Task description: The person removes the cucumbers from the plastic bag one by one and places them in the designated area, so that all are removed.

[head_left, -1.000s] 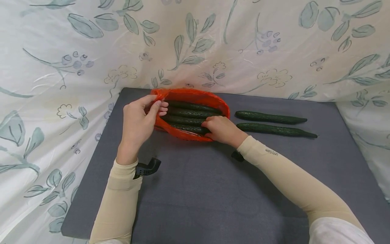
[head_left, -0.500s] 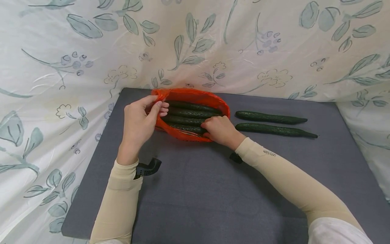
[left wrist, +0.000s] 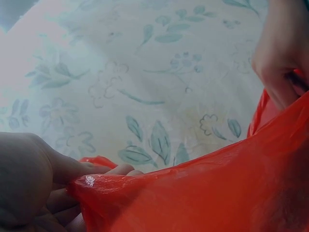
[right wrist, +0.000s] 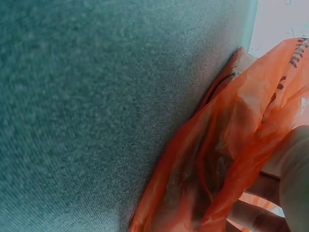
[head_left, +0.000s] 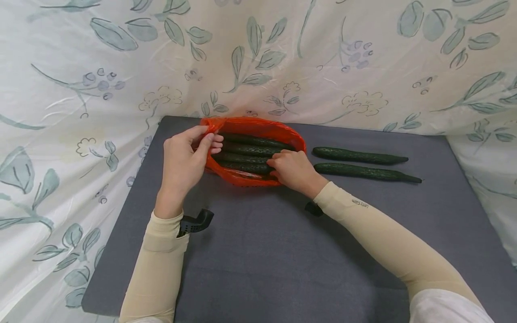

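Note:
An orange-red plastic bag (head_left: 250,179) lies with its mouth spread at the back of the table. Several dark green cucumbers (head_left: 258,150) lie side by side inside it. My left hand (head_left: 183,159) pinches the bag's left edge between thumb and fingers, and the left wrist view shows the film (left wrist: 203,193) stretched away from that hand. My right hand (head_left: 296,172) reaches over the bag's right rim, its curled fingers on the right end of the nearest cucumber (head_left: 246,168). The fingertips are partly hidden. In the right wrist view, bag film (right wrist: 227,145) covers part of the fingers.
Two more cucumbers lie to the right of the bag, a far one (head_left: 359,155) and a near one (head_left: 367,172), roughly parallel. Under everything is a dark grey table (head_left: 258,251). A leaf-patterned cloth (head_left: 315,80) hangs behind and at both sides.
My right hand has shifted slightly away from me, and the nearest cucumber in the bag has moved a little with it. My left hand keeps its place on the bag's edge.

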The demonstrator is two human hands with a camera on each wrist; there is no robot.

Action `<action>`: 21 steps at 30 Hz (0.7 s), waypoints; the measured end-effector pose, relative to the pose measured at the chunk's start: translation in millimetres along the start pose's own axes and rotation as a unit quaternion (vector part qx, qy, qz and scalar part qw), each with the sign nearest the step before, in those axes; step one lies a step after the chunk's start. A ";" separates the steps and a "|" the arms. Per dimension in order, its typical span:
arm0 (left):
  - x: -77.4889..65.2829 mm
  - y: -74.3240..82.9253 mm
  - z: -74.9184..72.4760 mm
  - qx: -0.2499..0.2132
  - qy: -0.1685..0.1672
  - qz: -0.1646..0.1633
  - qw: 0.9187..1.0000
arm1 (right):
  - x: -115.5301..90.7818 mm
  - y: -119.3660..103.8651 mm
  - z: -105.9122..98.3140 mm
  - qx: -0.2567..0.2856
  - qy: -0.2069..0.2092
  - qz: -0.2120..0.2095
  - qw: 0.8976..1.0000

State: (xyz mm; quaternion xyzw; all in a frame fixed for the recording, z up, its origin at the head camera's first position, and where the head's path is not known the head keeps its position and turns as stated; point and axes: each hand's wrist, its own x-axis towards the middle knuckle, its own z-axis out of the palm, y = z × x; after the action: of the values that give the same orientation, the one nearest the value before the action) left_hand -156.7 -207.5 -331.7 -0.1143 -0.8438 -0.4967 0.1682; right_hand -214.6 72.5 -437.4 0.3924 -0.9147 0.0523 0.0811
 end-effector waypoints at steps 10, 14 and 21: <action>-0.9 0.0 -0.9 -0.008 0.003 -0.001 1.000 | -2.9 2.8 -8.2 0.027 0.005 0.014 1.000; -0.9 -1.5 -0.8 -0.011 0.004 0.001 1.000 | -4.8 4.5 -14.8 0.040 0.013 0.021 0.999; -1.2 -2.1 -1.7 -0.006 0.006 0.003 1.000 | -9.0 7.0 -23.7 0.048 0.017 0.025 0.998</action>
State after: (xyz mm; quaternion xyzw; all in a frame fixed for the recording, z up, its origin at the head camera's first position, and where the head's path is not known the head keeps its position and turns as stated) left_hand -156.1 -210.0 -333.0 -0.1148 -0.8396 -0.5018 0.1736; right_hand -211.0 87.5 -416.1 0.3723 -0.9190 0.1049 0.0758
